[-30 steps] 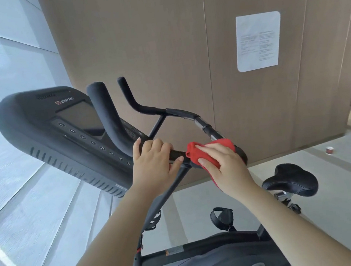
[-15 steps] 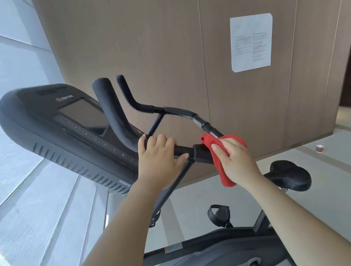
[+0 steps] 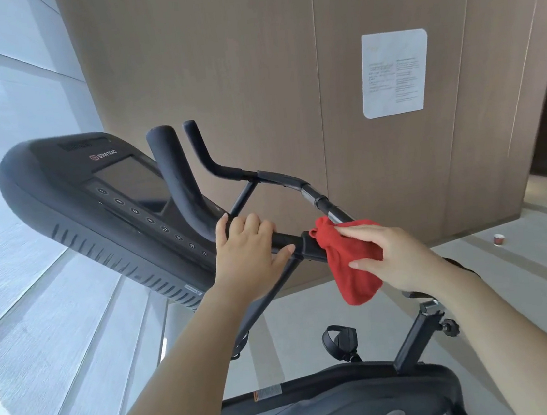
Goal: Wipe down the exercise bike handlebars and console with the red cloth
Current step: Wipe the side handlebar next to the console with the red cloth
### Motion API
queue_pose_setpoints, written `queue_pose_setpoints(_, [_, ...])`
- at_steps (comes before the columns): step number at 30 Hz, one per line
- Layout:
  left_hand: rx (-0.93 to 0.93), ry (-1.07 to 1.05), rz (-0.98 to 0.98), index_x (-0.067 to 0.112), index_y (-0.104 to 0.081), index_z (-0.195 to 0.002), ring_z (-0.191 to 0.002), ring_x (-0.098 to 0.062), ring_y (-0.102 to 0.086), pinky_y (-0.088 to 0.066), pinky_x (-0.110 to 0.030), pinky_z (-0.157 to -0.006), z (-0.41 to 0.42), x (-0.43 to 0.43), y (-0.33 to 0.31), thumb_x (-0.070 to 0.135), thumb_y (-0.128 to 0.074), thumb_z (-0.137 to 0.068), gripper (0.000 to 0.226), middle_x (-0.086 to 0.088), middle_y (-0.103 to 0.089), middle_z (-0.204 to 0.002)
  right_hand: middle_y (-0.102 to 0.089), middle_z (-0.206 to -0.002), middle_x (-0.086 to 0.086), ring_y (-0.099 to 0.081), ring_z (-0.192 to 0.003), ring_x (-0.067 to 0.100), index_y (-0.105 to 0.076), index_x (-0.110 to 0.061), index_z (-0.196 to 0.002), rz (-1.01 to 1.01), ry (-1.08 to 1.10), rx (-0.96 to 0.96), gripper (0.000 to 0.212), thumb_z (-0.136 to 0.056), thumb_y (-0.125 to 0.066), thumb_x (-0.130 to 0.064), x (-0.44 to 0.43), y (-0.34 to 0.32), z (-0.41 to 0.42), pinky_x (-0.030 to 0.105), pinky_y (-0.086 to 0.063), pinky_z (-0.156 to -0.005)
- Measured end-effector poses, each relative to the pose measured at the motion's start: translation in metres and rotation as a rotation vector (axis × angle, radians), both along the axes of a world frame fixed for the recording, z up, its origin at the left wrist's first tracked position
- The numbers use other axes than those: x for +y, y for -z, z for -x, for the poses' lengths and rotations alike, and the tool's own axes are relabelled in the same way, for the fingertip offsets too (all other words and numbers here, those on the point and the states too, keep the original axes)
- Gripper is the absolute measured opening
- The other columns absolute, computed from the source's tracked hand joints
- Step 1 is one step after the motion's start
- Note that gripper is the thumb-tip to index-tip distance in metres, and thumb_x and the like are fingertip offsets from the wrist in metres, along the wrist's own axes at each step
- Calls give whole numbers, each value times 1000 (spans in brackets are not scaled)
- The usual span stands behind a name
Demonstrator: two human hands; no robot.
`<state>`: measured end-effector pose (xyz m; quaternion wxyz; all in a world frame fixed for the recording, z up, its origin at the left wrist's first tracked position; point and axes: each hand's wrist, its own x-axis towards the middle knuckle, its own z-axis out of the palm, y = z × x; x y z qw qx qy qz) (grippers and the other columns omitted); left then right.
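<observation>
The black handlebars [image 3: 282, 177] of an exercise bike loop across the middle of the view, with the dark console [image 3: 94, 200] and its screen to the left. My left hand [image 3: 248, 254] grips the near bar beside the console. The red cloth [image 3: 348, 263] is draped over the bar's right bend and hangs below it. My right hand [image 3: 391, 255] holds the cloth against the bar, thumb under and fingers over it.
A wood-panelled wall with a paper notice [image 3: 393, 72] stands behind the bike. The saddle post [image 3: 416, 337] and a pedal [image 3: 340, 339] are below my right arm. A small cup [image 3: 498, 239] sits on the floor at the right. Pale wall panels fill the left side.
My right hand has slid the red cloth rightward along the bar to its bend, and more cloth now hangs down. My left hand keeps its grip in the same spot.
</observation>
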<state>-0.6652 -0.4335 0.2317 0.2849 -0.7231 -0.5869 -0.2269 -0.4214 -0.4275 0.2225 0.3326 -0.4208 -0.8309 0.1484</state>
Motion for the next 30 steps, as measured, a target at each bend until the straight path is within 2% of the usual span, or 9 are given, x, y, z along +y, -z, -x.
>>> queue_pose_setpoints(3, [-2,3,-11,21,-61,-93,-93,-26,-53,-13,-46,-107,-1,0,0,61,-31,-82,51,2,-55,-88,-57,-115,-24,-50,-107,-11,-56,-48,-112,-54,51,219,55,-76,-74,-11,-2,-2,13,2,-33,-91])
queue_pose_setpoints(6, [-4,0,-38,21,-61,-87,-87,-26,-55,-15,-46,-105,-1,1,2,60,-31,-81,50,2,-54,-83,-59,-116,-17,-54,-109,-2,-61,-34,-118,-116,115,364,44,-78,-73,-18,-1,-4,34,21,-40,-99])
queue_pose_setpoints(8, [-4,4,-27,21,-61,-87,-86,-26,-55,-15,-45,-105,0,1,2,60,-30,-81,51,2,-54,-83,-49,-131,-15,-43,-124,7,-54,-38,-126,-188,178,199,42,-86,-63,-32,1,3,45,36,-34,-105])
queue_pose_setpoints(11, [0,13,-15,21,-61,-89,-89,-25,-55,-14,-45,-105,0,-1,0,60,-28,-81,52,3,-55,-85,-18,-153,-11,-13,-139,17,-31,-51,-136,-305,387,-152,47,-88,-33,-54,3,14,45,46,-17,-100])
queue_pose_setpoints(13, [3,10,-9,21,-61,-90,-90,-25,-55,-14,-45,-105,0,-2,-2,61,-27,-81,53,3,-55,-86,-1,-156,-13,0,-142,18,-15,-53,-140,-294,298,-158,50,-92,-30,-51,4,16,43,52,-14,-106])
queue_pose_setpoints(15, [-1,4,13,22,-60,-93,-94,-25,-54,-12,-44,-107,0,-4,-3,61,-27,-82,53,3,-55,-89,1,-154,-19,0,-143,13,-9,-50,-142,-263,122,-143,53,-96,-35,-42,5,17,43,56,-18,-109])
queue_pose_setpoints(18, [-2,-8,59,23,-57,-104,-105,-23,-49,-9,-45,-111,-1,-5,-4,60,-35,-88,46,4,-53,-100,-11,-152,-21,-14,-139,11,-16,-47,-141,-236,54,-165,55,-96,-44,-35,1,20,46,53,-24,-109])
queue_pose_setpoints(23, [-15,-4,47,22,-56,-106,-108,-23,-47,-7,-46,-112,-1,-6,-3,58,-37,-88,44,4,-52,-102,-33,-148,-6,-30,-135,20,-32,-34,-141,-356,94,-76,52,-94,-51,-25,2,28,54,41,-26,-109])
queue_pose_setpoints(30, [-18,22,25,20,-59,-99,-100,-26,-51,-10,-45,-109,0,-5,-3,55,-46,-87,40,2,-54,-94,-38,-144,-1,-32,-133,19,-36,-26,-141,-277,164,-26,55,-90,-55,-32,6,33,44,35,-28,-108])
